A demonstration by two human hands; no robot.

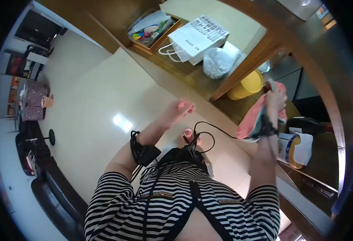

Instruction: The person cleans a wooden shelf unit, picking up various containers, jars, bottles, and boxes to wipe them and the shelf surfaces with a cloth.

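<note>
My right hand [276, 100] is closed on a pink and grey cloth [252, 119], which is bunched under the fingers over the wooden shelf. Just beyond the cloth stands a yellow container [251, 83]. Closer to me, a jar with a printed label [288, 148] is beside a white piece of paper or cloth [304, 148]. Over the floor in front of my body, my left hand [180, 112] has its fingers curled in, and nothing shows in it. Black cables hang from devices strapped to my arms.
Along the wooden shelf [196, 72] are a box of small items [154, 34], a white paper bag [200, 38] and a clear plastic bag with white contents [217, 63]. An upright wooden post [245, 60] stands among them. A dark sofa [60, 197] lies far left.
</note>
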